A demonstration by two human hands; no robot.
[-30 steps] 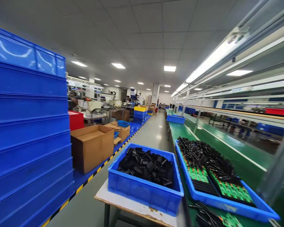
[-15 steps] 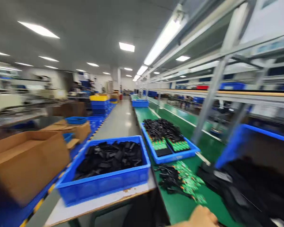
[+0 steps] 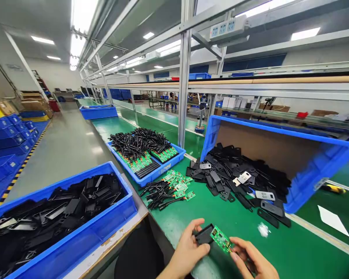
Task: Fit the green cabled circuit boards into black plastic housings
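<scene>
My left hand grips a small black plastic case between thumb and fingers, its hollow side showing. In my right hand is a green circuit board, pinched at its near end. The board's far end meets or overlaps the case's edge; I cannot tell whether it sits inside. Just beyond my hands lies a loose pile of green circuit boards with black cables. To the right, flat black covers spill from a tipped blue bin onto the green bench.
A blue bin full of black cases stands at left on a side table. Cabled boards are stacked in a blue tray ahead. A metal post rises behind it. A clear plastic scrap and white paper lie at right.
My view has swung right toward the bench. Both hands now show, with the case in the left and a circuit board in the right; earlier only one blurred hand appeared at the bottom edge.
</scene>
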